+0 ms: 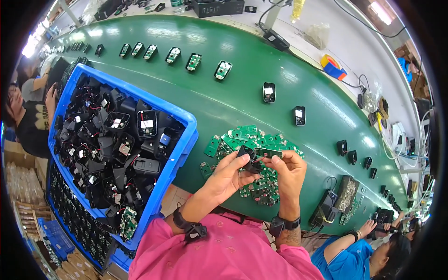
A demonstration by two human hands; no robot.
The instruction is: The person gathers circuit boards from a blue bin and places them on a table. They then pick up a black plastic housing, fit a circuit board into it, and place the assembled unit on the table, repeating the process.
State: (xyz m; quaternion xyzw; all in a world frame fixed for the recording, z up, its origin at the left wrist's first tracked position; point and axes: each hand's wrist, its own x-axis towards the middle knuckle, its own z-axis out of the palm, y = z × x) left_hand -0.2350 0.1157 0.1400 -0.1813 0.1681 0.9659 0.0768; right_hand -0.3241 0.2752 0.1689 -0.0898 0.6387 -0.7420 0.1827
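My left hand (219, 182) grips a small black plastic housing (252, 164) over the near edge of a pile of green circuit boards (239, 136). Pinched between thumb and fingers of my right hand (290, 175) is a single green circuit board (268, 152), level with the housing's upper edge and close against it. A reddish wire shows between the two. The housing's inside is mostly hidden by my fingers. To my left, a blue bin (190, 122) is heaped with black housings (147, 123), some with wires and white parts in them.
Across the green work surface (168, 88) runs a spaced row of black housings, several holding boards (223, 70). Tape rolls (333, 67) lie on the far ledge. At right are a black boxy device (325, 210) and a co-worker in a blue shirt (345, 256). Others sit at left.
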